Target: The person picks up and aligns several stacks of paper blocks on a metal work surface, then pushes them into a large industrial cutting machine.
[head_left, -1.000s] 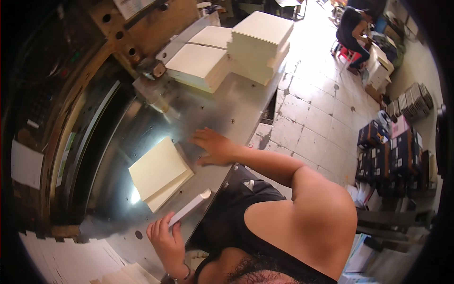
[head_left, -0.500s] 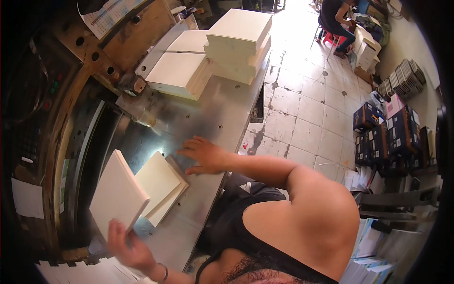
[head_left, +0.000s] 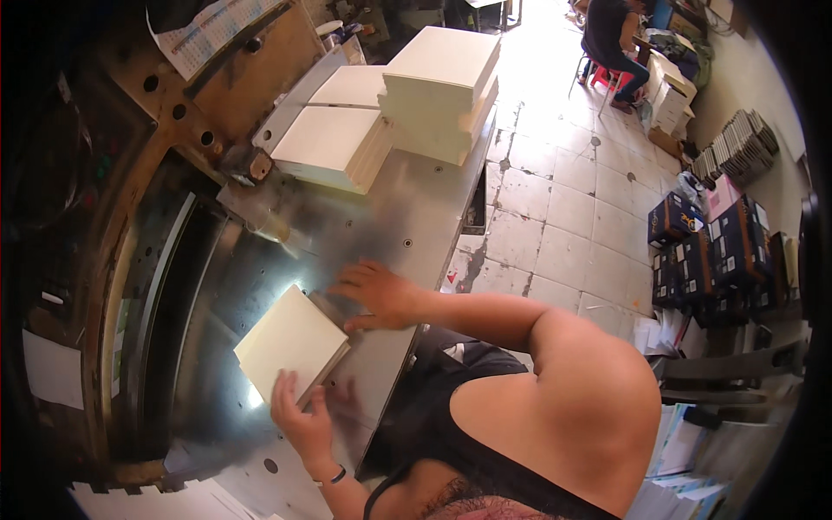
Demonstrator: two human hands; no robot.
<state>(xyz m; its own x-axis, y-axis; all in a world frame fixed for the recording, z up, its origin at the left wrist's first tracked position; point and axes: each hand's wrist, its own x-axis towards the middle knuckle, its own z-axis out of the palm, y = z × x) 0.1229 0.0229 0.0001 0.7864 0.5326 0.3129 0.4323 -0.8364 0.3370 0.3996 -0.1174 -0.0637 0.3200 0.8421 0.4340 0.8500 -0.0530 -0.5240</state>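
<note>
A square stack of cream paper blocks (head_left: 293,342) lies flat on the metal table, its edges slightly out of line. My left hand (head_left: 302,420) grips the stack's near corner, with the fingers over the top edge and the thumb along the side. Beside the stack's right edge is my right hand (head_left: 381,296), open, with its fingers spread low over the table. A narrow dark piece at the stack's right side is partly hidden by that hand.
Piles of cream paper blocks (head_left: 334,139) and a taller stack (head_left: 442,95) stand at the table's far end. A dark machine with a long slot (head_left: 165,286) borders the left. Dark boxes (head_left: 715,251) line the right wall. A person (head_left: 611,43) sits far off.
My left hand has lowered the tilted paper block to the right, onto the others, and it now lies flat. My right hand has shifted slightly right and down.
</note>
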